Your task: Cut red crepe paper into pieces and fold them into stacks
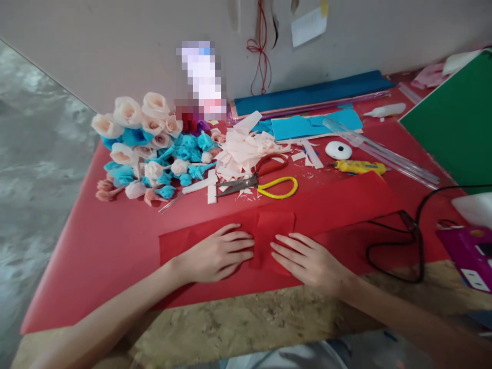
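A long sheet of red crepe paper (338, 210) lies across the front of the table, with a smaller red piece (274, 223) lying on it near the middle. My left hand (223, 252) rests flat on the red paper, fingers stretched toward the small piece. From the other side my right hand (303, 259) lies with its fingers extended over the small piece's right edge. Just beyond the hands are scissors (257, 182) with one red and one yellow handle, blades apart.
Paper flowers (154, 154) in cream, blue and pink crowd the left. Pale paper scraps (242, 146) lie behind the scissors. At right are a yellow glue gun (359, 167), a white round object (338, 149), clear sticks (384, 148), a black cable (421, 246) and a green board (453, 123).
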`<action>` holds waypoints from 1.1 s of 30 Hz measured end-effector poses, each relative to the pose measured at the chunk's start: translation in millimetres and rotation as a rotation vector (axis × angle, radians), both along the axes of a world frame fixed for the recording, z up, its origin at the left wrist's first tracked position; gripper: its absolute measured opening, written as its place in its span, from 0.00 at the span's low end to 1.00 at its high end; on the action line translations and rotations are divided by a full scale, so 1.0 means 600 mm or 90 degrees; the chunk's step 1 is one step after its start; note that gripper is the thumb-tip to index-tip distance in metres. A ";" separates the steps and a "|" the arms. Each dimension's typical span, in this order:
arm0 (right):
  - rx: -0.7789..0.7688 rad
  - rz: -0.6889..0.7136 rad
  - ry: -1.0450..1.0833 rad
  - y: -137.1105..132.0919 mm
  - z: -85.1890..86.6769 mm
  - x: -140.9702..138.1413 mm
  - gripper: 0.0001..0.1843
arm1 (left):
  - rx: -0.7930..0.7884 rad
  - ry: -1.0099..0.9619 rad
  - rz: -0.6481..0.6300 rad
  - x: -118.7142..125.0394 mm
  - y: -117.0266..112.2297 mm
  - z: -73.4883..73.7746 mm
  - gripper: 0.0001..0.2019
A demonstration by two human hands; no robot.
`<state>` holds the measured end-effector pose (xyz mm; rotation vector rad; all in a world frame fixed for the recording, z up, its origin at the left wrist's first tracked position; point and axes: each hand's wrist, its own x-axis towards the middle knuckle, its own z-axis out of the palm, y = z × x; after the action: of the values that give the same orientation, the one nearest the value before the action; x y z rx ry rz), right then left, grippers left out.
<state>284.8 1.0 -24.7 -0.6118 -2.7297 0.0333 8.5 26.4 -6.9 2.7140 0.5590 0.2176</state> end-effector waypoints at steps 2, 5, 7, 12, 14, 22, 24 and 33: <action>0.005 0.001 -0.007 -0.001 -0.002 -0.001 0.20 | -0.015 -0.005 0.007 -0.001 -0.001 -0.002 0.15; 0.008 0.000 -0.011 -0.001 -0.002 -0.002 0.20 | -0.031 -0.017 0.025 0.001 -0.003 -0.005 0.15; 0.006 0.000 -0.018 -0.001 -0.003 -0.001 0.20 | -0.037 -0.025 0.031 0.002 -0.004 -0.005 0.15; 0.006 -0.003 -0.026 -0.002 -0.003 -0.002 0.17 | -0.030 -0.051 0.023 0.000 0.000 -0.001 0.15; -0.013 -0.014 -0.016 -0.002 0.000 -0.004 0.16 | -0.002 -0.084 0.044 0.000 0.000 0.004 0.15; -0.048 -0.038 0.056 -0.006 0.001 -0.010 0.16 | 0.126 -0.017 0.029 0.063 -0.017 0.010 0.21; -0.046 -0.042 0.055 -0.006 -0.001 -0.010 0.15 | 0.128 0.052 0.065 0.081 -0.015 0.003 0.22; -0.063 -0.043 0.031 -0.004 -0.003 -0.008 0.15 | 0.140 0.133 0.146 0.091 0.006 -0.002 0.22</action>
<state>279.8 -1.6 -26.4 -0.7202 -2.6714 0.1663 62.9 29.8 -8.3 2.9017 0.9611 0.0562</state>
